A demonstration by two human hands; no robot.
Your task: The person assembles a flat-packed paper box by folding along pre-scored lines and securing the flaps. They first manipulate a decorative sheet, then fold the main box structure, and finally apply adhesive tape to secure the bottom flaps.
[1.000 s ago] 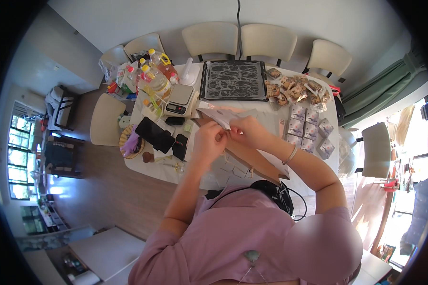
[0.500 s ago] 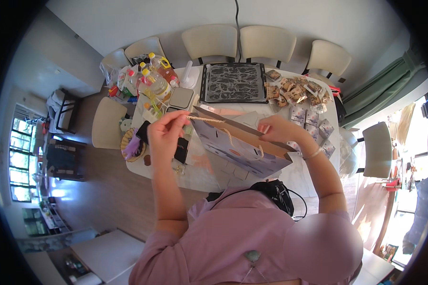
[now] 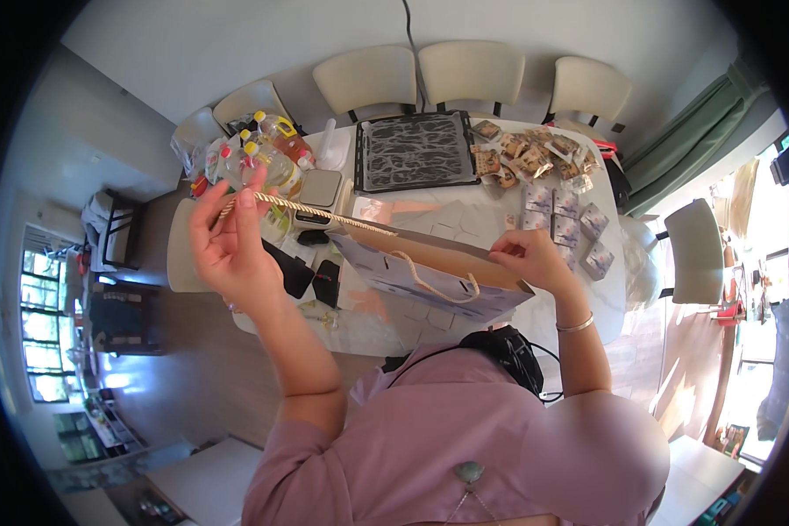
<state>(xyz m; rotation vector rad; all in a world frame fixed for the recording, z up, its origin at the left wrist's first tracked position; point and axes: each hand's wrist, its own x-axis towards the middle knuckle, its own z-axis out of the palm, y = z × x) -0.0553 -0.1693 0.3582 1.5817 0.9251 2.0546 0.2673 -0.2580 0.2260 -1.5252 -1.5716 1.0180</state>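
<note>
We see the bag (image 3: pixel 438 289) over the near part of the counter (image 3: pixel 587 302), its mouth facing up between our left and right fingers; we can't tell whether its base is resting. Uneven pull seems the main danger: a tug from the left could skew the bag, and if the right fingers slackened it might tip or swing towards the boxes (image 3: pixel 565 215) just beyond them. Its thin wall could crease at the right fingertips. The cord (image 3: pixel 324 213), stretched nearly straight, could strain the paper where it meets the bag, or slip from its light hold.

Our left fingers (image 3: pixel 248 210) pinch the cord between thumb and forefinger, the others spread loosely; our right fingers (image 3: pixel 500 249) are bunched together on the far rim.

As for materials, the counter is smooth, pale and marbled, with rounded corners. Beyond and between both sets of fingers lies a black rectangular tray (image 3: pixel 360 158) with a wrinkled, shiny lining. The bag is stiff paper, bluish and patterned outside, plain brown inside. Past the left fingers stand clear plastic bottles (image 3: pixel 276 162). The boxes are small, squarish and printed; glossy packets (image 3: pixel 535 158) heap farther out behind them. The cord is cream, twisted and rope-like.
</note>
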